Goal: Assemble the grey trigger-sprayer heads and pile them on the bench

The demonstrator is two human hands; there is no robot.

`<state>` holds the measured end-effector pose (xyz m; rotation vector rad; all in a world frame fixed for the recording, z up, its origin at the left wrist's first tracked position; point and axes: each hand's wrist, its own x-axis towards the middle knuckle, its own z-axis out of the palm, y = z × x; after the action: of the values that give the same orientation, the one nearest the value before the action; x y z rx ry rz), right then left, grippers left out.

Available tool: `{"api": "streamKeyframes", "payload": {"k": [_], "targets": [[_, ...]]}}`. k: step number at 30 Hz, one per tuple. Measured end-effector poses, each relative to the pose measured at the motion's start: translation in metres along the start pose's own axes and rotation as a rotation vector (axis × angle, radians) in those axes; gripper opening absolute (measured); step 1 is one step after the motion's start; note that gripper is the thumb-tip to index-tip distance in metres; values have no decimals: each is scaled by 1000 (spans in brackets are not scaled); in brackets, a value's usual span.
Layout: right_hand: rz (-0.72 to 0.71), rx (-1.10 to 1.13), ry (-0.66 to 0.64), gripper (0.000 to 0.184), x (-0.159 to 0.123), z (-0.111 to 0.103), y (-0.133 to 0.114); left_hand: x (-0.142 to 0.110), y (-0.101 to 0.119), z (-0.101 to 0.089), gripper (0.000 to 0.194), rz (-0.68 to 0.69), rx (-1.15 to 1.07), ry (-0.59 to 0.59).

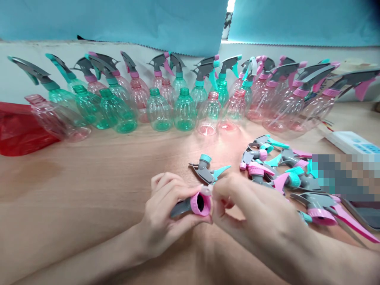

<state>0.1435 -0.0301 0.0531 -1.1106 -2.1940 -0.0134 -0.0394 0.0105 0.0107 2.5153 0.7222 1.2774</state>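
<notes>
At near centre, over the wooden table (89, 186), holding a pink-collared spray head (194, 204) between closed thumb and fingers of the left hand (162, 209). Lying roughly left to right along its long axis, with the collar's mouth facing right and slightly near. Farther right, curling the right hand (255, 209) nearly closed beside the collar, perhaps pinching a small whitish piece (206, 190) at the rim, though too blurred to tell. Near a loose turquoise-collared spray head (204, 172) on the far side.
</notes>
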Motion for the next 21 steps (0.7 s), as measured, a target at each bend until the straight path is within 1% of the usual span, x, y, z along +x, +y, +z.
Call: {"api": "streamKeyframes", "payload": {"k": [2,3,6,9,12,14,16,21], "targets": [[62,6,12,17,1,-3,4,-1,1,0,28,15,-5,2],[104,51,5,18,2,-6,5,-2,1,1,30,21,-11,6],[256,301,-33,21,6,-15,6,-2,-1,2,29,-12,-48,11],[396,542,-130,25,10,-22,7,-2,-5,3,30,-58,-89,23],[443,678,-255,25,15,-20,12,-2,-8,3,33,-64,-134,26],[442,695,-317,24,17,-16,17,-3,-8,4,35,-68,-150,17],[438,653,-339,23,17,-11,20,-3,-8,4,37,-74,-155,11],[392,426,-229,24,16,-7,20,-4,-8,4,36,-87,-164,13]]}}
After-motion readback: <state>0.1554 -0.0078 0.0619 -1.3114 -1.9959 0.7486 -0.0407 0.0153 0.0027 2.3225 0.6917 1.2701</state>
